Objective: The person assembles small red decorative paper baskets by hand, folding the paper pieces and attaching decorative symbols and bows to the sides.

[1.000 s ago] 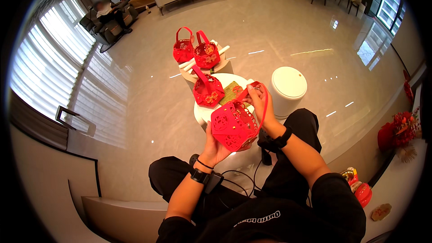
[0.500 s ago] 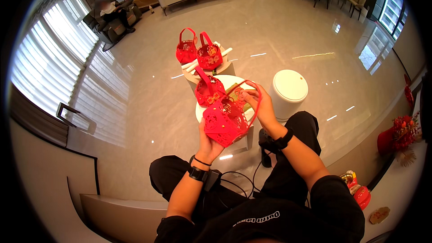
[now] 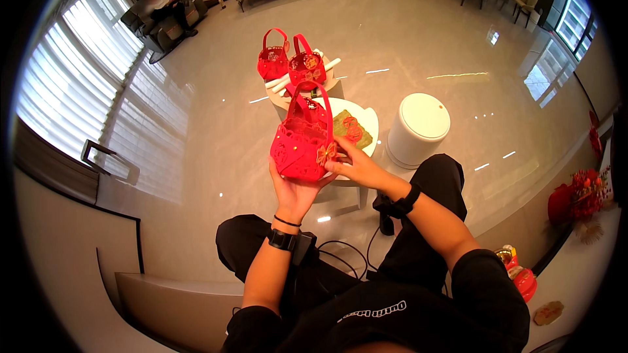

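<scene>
A red cut-out felt basket with an upright handle is held between my two hands, above the near edge of a small white table. My left hand cups its bottom and near side from below. At its right side my right hand pinches the edge by an orange butterfly ornament. Another red basket stands right behind, mostly hidden by the held one. To its right on the tabletop lies a green piece with red patterned shapes.
Two more red baskets, one at left and one at right, stand farther off beside white rolls. A round white bin is at the right. Black cables run between my legs. A person sits far left.
The basket has been turned upright and moved left and away from me, its handle now standing up. My right hand has left the handle and gone down to the basket's right side.
</scene>
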A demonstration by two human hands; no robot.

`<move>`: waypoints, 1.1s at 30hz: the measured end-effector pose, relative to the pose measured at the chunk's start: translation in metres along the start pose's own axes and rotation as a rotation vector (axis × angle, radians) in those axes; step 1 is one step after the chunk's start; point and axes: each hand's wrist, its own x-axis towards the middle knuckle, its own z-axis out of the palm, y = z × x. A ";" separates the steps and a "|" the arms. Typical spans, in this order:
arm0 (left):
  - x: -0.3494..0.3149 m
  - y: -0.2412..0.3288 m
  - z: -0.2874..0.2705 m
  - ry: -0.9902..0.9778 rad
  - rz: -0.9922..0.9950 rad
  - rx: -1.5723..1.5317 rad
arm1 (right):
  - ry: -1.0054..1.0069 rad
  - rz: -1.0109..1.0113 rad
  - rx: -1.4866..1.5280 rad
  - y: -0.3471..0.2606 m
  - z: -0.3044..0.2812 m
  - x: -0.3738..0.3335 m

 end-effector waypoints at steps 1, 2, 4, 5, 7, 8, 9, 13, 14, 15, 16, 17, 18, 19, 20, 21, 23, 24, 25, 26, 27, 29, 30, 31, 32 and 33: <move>0.000 -0.001 -0.001 0.004 -0.019 0.015 | 0.030 0.024 0.027 0.001 0.000 0.001; 0.000 -0.002 -0.001 0.011 -0.035 0.031 | 0.068 0.000 0.063 -0.002 0.000 0.001; 0.001 -0.004 -0.006 0.057 -0.039 0.042 | 0.094 -0.038 0.090 0.000 -0.004 0.008; 0.002 -0.005 -0.008 0.081 -0.043 0.049 | 0.108 -0.059 0.101 -0.001 -0.006 0.010; 0.003 -0.007 -0.010 0.128 -0.053 0.063 | 0.142 -0.043 0.067 -0.006 -0.006 0.009; 0.001 -0.008 -0.008 0.122 -0.047 0.056 | 0.154 -0.033 0.069 -0.006 -0.004 0.008; 0.001 -0.008 -0.008 0.115 -0.038 0.066 | 0.167 -0.023 0.070 -0.008 -0.003 0.007; 0.003 -0.008 -0.012 0.130 -0.006 0.072 | 0.025 -0.084 0.087 -0.015 0.001 0.003; 0.004 -0.008 -0.013 0.138 -0.004 0.060 | -0.003 -0.042 0.114 -0.017 0.003 0.002; 0.004 -0.008 -0.014 0.146 -0.001 0.048 | -0.002 -0.042 0.137 -0.018 0.004 0.002; 0.005 -0.008 -0.013 0.145 0.008 0.061 | -0.002 -0.041 0.161 -0.018 0.004 0.002; 0.006 -0.008 -0.010 0.142 0.015 0.075 | 0.001 -0.041 0.183 -0.019 0.004 0.003; 0.007 -0.008 -0.007 0.139 0.021 0.089 | 0.016 -0.009 0.183 -0.025 0.003 0.003; 0.007 -0.008 -0.006 0.130 0.034 0.108 | 0.020 -0.016 0.180 -0.023 0.003 0.003; 0.006 -0.008 -0.004 0.121 0.046 0.127 | 0.024 -0.023 0.178 -0.021 0.002 0.003; 0.006 -0.009 -0.003 0.111 0.058 0.147 | 0.029 -0.031 0.176 -0.018 0.002 0.004; 0.010 -0.008 -0.003 0.096 0.109 0.212 | 0.014 -0.048 0.165 -0.013 -0.004 0.009; 0.011 -0.009 -0.003 0.089 0.133 0.245 | 0.007 -0.057 0.160 -0.011 -0.005 0.011; 0.010 -0.010 -0.004 0.103 0.136 0.255 | 0.023 -0.062 0.172 -0.010 -0.004 0.009; 0.010 -0.012 -0.005 0.114 0.144 0.265 | 0.036 -0.071 0.181 -0.010 -0.002 0.008; 0.011 -0.013 -0.006 0.125 0.152 0.274 | 0.049 -0.080 0.189 -0.010 -0.001 0.008; 0.011 -0.012 -0.005 0.120 0.167 0.277 | 0.042 -0.121 0.199 -0.004 0.000 0.008; 0.010 -0.013 -0.005 0.123 0.169 0.276 | 0.041 -0.136 0.207 -0.002 0.000 0.008; 0.009 -0.015 -0.006 0.130 0.165 0.284 | 0.008 -0.121 0.198 -0.003 -0.005 0.012; 0.011 -0.015 -0.005 0.129 0.171 0.294 | 0.030 -0.113 0.235 -0.007 -0.003 0.011; 0.013 -0.015 -0.004 0.128 0.178 0.304 | 0.051 -0.106 0.272 -0.009 -0.002 0.010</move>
